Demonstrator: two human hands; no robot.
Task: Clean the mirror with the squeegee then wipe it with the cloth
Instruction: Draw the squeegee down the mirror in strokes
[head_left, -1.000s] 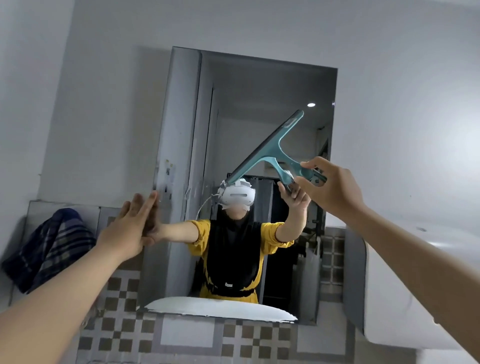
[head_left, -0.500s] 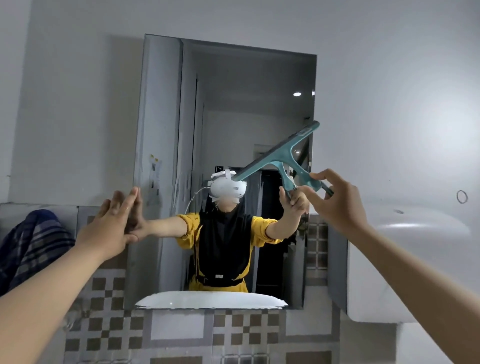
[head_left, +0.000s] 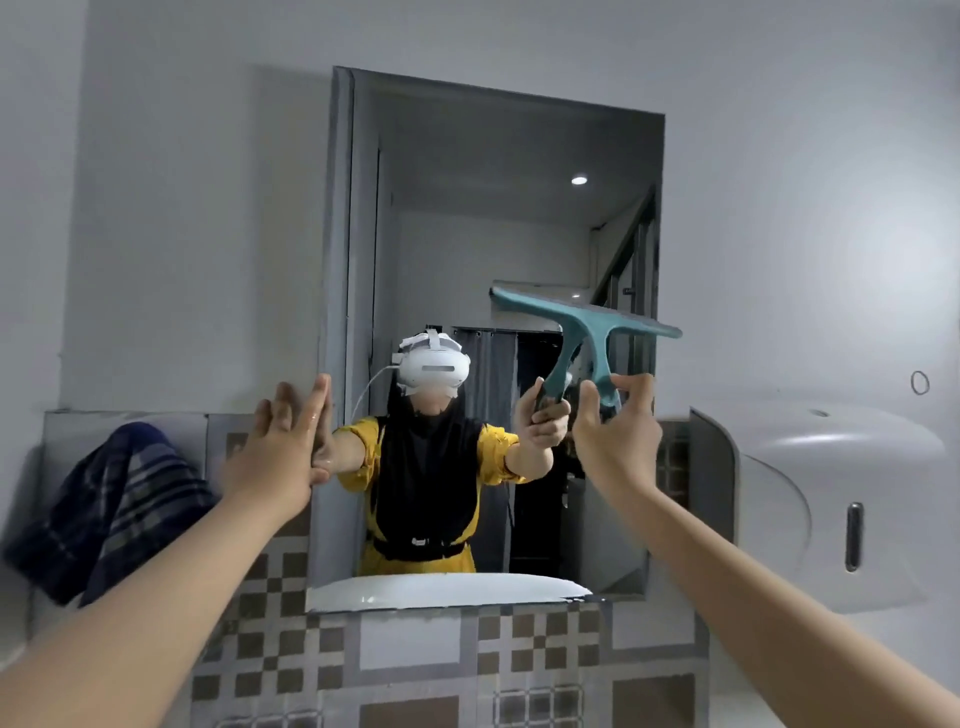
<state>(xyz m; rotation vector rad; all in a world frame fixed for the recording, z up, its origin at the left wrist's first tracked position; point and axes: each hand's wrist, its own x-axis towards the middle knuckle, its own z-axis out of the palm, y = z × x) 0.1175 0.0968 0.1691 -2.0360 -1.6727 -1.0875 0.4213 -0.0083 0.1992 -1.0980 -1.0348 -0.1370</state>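
Teal plastic squeegee (head_left: 587, 332), one only, sits high at the right side of the mirror (head_left: 467, 234). Blade end up and lying nearly level across the glass, its right tip reaching just past the mirror's right edge. Handle points down into our right hand (head_left: 615, 441). Thumb and fingers curl round the lower handle in a light pinch, fingertips spread a little around it. We cannot tell whether the blade actually touches the glass.

One mirror, rectangular, fixed to a pale grey wall (head_left: 182, 208). It reflects one person in a yellow top with a black front and a white headset, both arms out, plus a second image of the squeegee handle in the reflected hand.

Our left hand (head_left: 280, 452) is flat and upright at the mirror's left edge, fingers straight and close together, fingertips meeting their own reflection, so touching the glass. Holds nothing.

One cloth (head_left: 114, 509), dark blue with pale stripes, hangs bunched on the wall well left of the mirror, apart from both hands.

Below the mirror runs a band of brown and grey chequered tile (head_left: 415, 654). One white dispenser (head_left: 810, 499) is mounted just right of the mirror. One small ring hook (head_left: 920, 383) sits on the wall above it.
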